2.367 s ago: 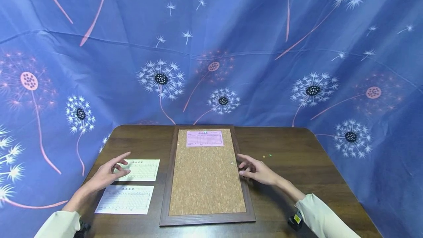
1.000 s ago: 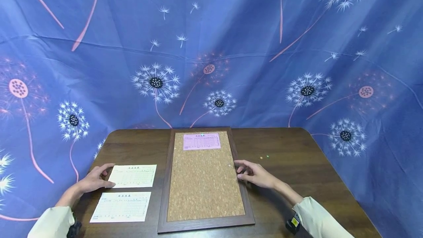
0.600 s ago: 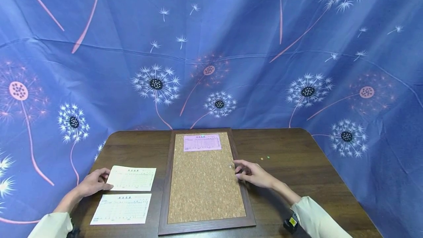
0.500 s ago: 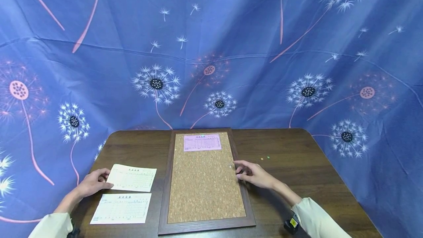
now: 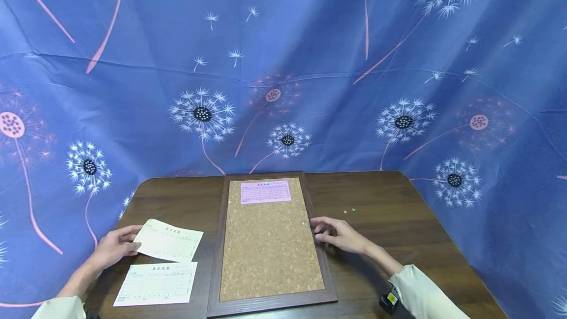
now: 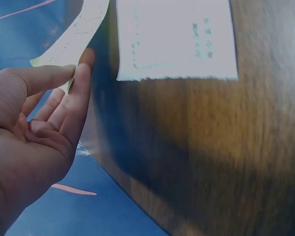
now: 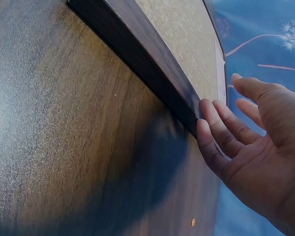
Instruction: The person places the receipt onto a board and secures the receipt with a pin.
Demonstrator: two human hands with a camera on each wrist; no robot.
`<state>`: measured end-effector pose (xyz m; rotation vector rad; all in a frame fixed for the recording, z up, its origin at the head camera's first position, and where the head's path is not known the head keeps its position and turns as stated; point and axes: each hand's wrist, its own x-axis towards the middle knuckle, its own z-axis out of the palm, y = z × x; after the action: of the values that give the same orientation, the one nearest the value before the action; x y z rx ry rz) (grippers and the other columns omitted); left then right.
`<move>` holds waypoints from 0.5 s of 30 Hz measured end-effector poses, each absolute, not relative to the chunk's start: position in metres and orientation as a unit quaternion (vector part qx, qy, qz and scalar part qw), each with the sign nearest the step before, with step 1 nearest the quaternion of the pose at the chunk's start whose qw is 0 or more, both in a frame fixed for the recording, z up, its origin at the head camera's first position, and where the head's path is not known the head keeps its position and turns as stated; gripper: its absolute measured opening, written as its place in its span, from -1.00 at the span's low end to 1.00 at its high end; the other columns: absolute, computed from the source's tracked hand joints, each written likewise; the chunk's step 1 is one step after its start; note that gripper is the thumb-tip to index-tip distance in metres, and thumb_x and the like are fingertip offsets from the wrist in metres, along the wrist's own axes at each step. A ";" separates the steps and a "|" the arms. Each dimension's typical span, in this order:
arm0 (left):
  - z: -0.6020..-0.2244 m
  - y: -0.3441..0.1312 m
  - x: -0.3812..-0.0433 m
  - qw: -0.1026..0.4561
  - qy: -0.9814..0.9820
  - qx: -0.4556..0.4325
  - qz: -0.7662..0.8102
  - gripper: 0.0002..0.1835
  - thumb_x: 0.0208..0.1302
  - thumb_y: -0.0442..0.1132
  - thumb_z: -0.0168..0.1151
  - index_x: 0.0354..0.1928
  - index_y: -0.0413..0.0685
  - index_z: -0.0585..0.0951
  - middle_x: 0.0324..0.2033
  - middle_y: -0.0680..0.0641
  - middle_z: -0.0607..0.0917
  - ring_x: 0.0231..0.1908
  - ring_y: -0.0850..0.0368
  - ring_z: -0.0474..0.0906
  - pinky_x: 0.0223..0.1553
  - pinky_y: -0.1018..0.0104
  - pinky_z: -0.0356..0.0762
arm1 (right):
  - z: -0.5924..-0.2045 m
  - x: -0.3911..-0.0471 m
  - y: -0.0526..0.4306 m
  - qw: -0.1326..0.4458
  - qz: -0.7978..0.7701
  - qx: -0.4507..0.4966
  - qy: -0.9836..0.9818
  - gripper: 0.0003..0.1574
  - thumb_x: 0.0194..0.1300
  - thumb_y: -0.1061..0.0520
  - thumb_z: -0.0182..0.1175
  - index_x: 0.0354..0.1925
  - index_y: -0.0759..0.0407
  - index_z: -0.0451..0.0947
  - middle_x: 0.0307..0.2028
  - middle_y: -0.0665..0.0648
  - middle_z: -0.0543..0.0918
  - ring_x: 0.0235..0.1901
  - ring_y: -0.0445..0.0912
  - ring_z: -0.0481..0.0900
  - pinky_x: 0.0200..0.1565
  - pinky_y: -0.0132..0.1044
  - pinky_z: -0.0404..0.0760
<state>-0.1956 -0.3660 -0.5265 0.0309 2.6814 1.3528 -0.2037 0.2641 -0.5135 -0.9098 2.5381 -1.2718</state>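
My left hand (image 5: 114,248) pinches the left edge of a pale yellow printed form (image 5: 170,242) between thumb and fingers. The sheet is tilted, its left end lifted and bent in the left wrist view. A white printed form (image 5: 156,284) lies flat just in front of it. My right hand (image 5: 343,235) rests by the right edge of a framed corkboard (image 5: 270,255), its fingertips (image 7: 202,125) at the dark frame and its fingers loosely bent. Near those fingers a small clear pin (image 5: 303,223) sits on the cork. A pink printed form (image 5: 266,192) is fixed at the board's top by a small green pin (image 5: 266,183).
Two tiny pieces, one orange (image 5: 345,211) and one green (image 5: 353,209), lie on the brown table (image 5: 398,240) right of the board. A blue dandelion-print cloth (image 5: 283,63) hangs behind the table.
My left hand came down to the yellow form's left edge, took hold of it, and lifted and turned that end. My right hand stays by the board's edge. The view has shifted slightly.
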 end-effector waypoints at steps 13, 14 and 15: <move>-0.502 -0.357 -0.188 0.083 0.779 0.001 0.622 -0.52 0.39 -0.42 0.23 0.31 -0.07 0.44 -0.24 0.30 0.72 -0.23 0.34 0.71 -0.11 0.35 0.73 | -0.513 -0.204 0.256 0.087 -0.435 -0.310 0.841 -0.43 0.46 0.21 0.21 0.33 0.43 0.41 -0.08 0.37 0.69 -0.24 -0.21 0.65 -0.20 -0.39 0.63; -0.499 -0.353 -0.188 0.085 0.769 0.000 0.633 -0.53 0.38 -0.42 0.24 0.27 0.04 0.46 -0.24 0.28 0.73 -0.23 0.33 0.71 -0.11 0.36 0.73 | -0.513 -0.204 0.254 0.089 -0.436 -0.311 0.840 -0.43 0.46 0.21 0.22 0.33 0.43 0.40 -0.07 0.38 0.69 -0.24 -0.20 0.66 -0.21 -0.39 0.63; -0.496 -0.349 -0.188 0.086 0.766 0.001 0.637 -0.52 0.38 -0.41 0.24 0.28 0.05 0.45 -0.23 0.28 0.74 -0.21 0.33 0.71 -0.09 0.35 0.73 | -0.512 -0.204 0.252 0.092 -0.436 -0.312 0.839 -0.42 0.46 0.20 0.21 0.34 0.43 0.40 -0.06 0.39 0.69 -0.24 -0.18 0.67 -0.20 -0.39 0.63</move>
<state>-0.1879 -0.3486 -0.4963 0.0022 2.2828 1.8992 -0.2039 0.2521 -0.5123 -0.9260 2.4928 -1.2960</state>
